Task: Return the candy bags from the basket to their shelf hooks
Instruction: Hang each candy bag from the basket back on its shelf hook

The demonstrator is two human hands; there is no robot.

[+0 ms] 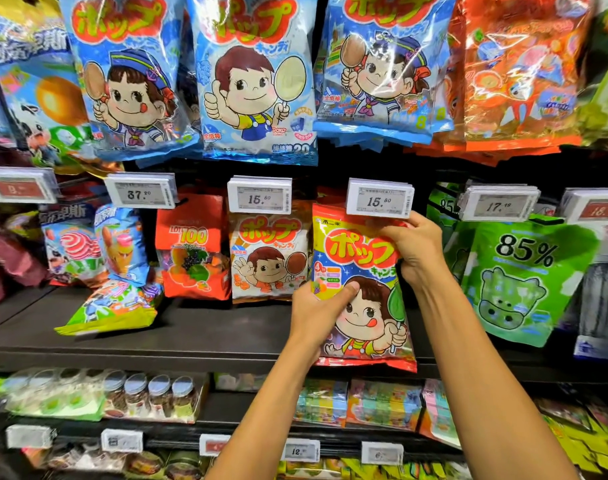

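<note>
At the lower left of the frame a loose bag [112, 306] lies flat on the black shelf [205, 334] rather than hanging; whether it belongs to this job cannot be told. To its right an orange gummy bag [191, 247] and a white lollipop bag [268, 261] hang in their rows under their price tags. Just right of centre the left grip [316, 313] holds the candy bag [364, 327] by its left edge, with the thumb pressed across the printed front and the fingers hidden behind. The bag is upright in front of its row, its top tucked right under the 15.80 price tag [380, 201]. The right grip [416, 247] is curled round the bag's upper right corner, just below that tag, pinching the header. The hook is hidden behind the tag and the bag, so it cannot be told whether the hole is over it. Further right hangs a green bag marked 85% [524, 278]. Judging from this, one bag is at the hanging step: raised to the right row, not yet released. The basket is out of view, so how many bags are left cannot be told.
</note>
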